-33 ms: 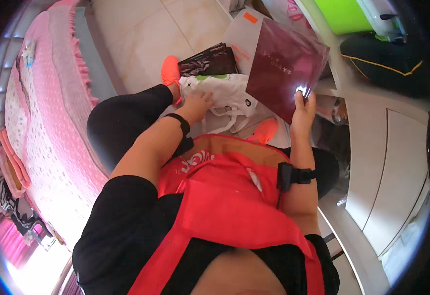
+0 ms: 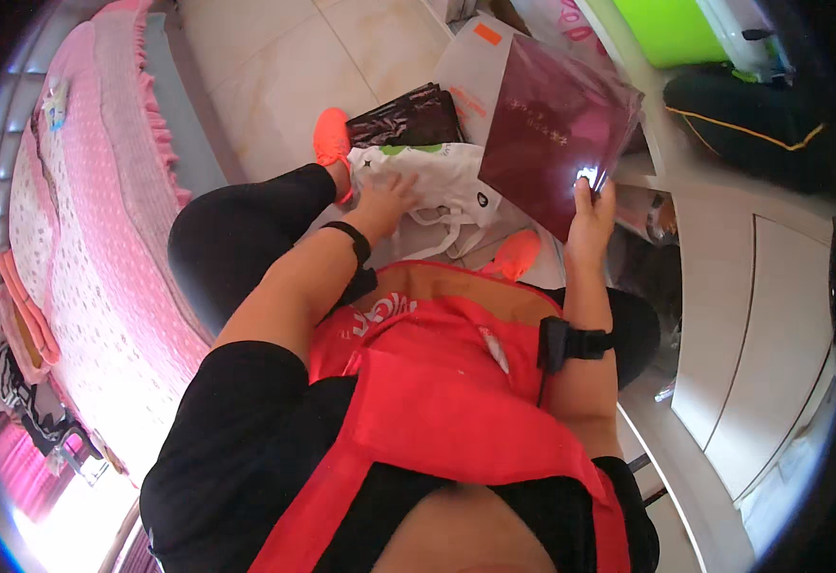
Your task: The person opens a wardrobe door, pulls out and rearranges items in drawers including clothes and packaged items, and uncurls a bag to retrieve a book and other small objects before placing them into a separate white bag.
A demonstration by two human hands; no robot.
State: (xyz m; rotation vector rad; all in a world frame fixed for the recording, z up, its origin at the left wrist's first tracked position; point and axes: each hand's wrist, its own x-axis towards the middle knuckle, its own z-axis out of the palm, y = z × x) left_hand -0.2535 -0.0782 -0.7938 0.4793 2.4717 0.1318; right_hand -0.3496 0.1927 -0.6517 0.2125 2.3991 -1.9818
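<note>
My right hand grips the lower right corner of a flat maroon bag or folder with a glossy, plastic-like surface. The thumb lies on top, beside a bright glare spot; the other fingers are partly hidden. Under my left hand lies a white bag with white strap handles and a green patch. The fingers of that hand are spread flat on its left part. Just beyond the white bag is a folded dark, shiny plastic bag. A pale flat package with an orange label is partly covered by the maroon piece.
A bed with a pink cover stands at the left. White cabinet drawers line the right side, with a black bag with yellow trim and a bright green container above. My feet in orange shoes flank the white bag on the tile floor.
</note>
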